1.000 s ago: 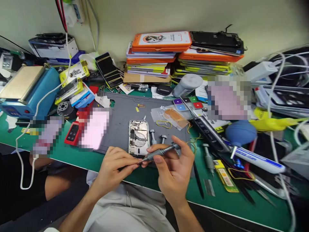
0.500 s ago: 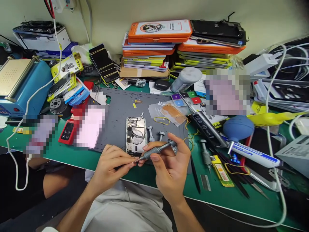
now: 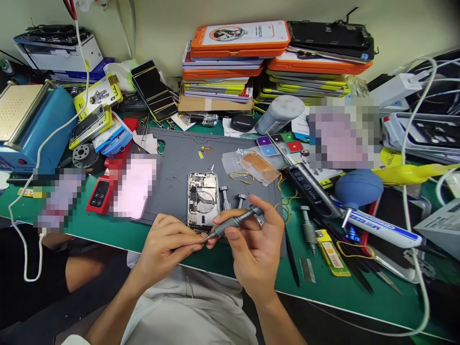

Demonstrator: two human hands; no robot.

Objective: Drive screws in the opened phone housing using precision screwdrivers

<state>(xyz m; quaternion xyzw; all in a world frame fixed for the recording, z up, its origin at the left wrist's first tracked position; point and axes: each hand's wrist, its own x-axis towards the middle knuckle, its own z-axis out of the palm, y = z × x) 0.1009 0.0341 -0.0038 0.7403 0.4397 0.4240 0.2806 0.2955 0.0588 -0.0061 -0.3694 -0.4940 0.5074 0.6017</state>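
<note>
My right hand (image 3: 253, 244) is closed round a slim grey screwdriver (image 3: 235, 222), held slanted with its tip pointing left. My left hand (image 3: 168, 247) pinches its fingertips together at that tip; whether something tiny sits between them I cannot make out. Both hands hover at the near edge of a grey work mat (image 3: 179, 165). Just behind them an opened phone (image 3: 203, 200) lies flat on the mat, its insides showing. Two short screwdriver handles (image 3: 225, 197) stand beside the phone.
Stacks of orange and yellow boxes (image 3: 237, 57) line the back wall. A blue machine (image 3: 28, 120) sits far left. A blue air blower (image 3: 359, 188), tools, tweezers and white cables (image 3: 413, 191) crowd the right. Another person's arm (image 3: 79, 273) rests at lower left.
The view has tilted slightly, so the desk sits a little higher in frame. Both hands keep the same grip at the screwdriver tip, barely shifting.
</note>
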